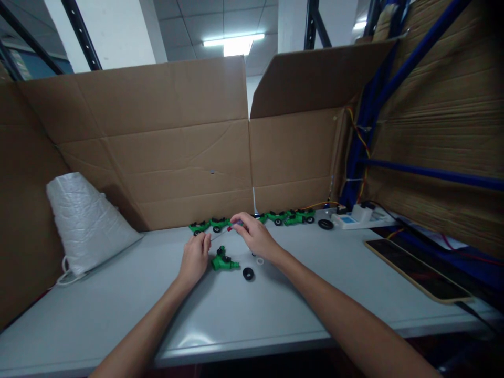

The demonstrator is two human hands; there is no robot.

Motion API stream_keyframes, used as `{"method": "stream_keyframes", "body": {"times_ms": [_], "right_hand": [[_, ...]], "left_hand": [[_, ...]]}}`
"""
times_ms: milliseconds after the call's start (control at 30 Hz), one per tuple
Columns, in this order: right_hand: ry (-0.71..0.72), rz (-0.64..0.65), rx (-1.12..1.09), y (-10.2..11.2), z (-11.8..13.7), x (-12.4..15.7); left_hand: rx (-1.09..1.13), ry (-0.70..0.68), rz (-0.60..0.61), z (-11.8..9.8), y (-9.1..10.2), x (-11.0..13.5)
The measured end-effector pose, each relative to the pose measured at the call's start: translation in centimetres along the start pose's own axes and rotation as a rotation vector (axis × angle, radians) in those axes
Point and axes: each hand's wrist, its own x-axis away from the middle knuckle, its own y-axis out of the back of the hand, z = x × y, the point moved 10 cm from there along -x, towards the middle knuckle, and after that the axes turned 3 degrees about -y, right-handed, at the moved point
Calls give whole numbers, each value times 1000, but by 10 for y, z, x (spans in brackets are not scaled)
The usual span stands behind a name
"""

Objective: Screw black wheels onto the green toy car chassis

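Note:
My right hand [255, 237] is closed around what looks like a small screwdriver [229, 228] with a red collar, its handle mostly hidden in the fingers. A thin shaft points left and down from it toward my left hand [196, 256], whose fingertips are pinched together; whatever they hold is too small to make out. Between the hands, a green Y-shaped hose splitter [225, 262] with black levers lies on the grey table [220, 315]. Just right of it are a black ring [248, 273] and a small white washer [260, 261].
Several more green splitters [277, 217] with black rings line the cardboard wall [177, 157]. A loose black ring [325, 224] lies near a white power strip [364, 216]. A phone [417, 269] rests at the right edge, a white drawstring bag [88, 226] at the left.

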Motion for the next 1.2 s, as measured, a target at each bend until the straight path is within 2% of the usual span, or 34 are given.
{"method": "stream_keyframes", "body": {"times_ms": [133, 300, 500, 667, 800, 967, 1200], "right_hand": [[-77, -21, 59, 2, -9, 0], [-124, -108, 104, 12, -15, 0], [-259, -166, -112, 16, -36, -1], [-272, -306, -223, 31, -53, -4], [-281, -375, -158, 41, -58, -3], [-336, -374, -21, 45, -63, 2], [-407, -332, 90, 46, -78, 6]], "left_hand": [[6, -1, -8, -5, 3, -1], [22, -33, -7, -16, 6, 1], [13, -87, 57, -23, -1, 2], [32, -85, 48, -17, -4, 4], [56, -84, 48, -13, -6, 5], [69, -110, 42, -17, -5, 5], [3, -198, 158, -33, -12, 8]]}}
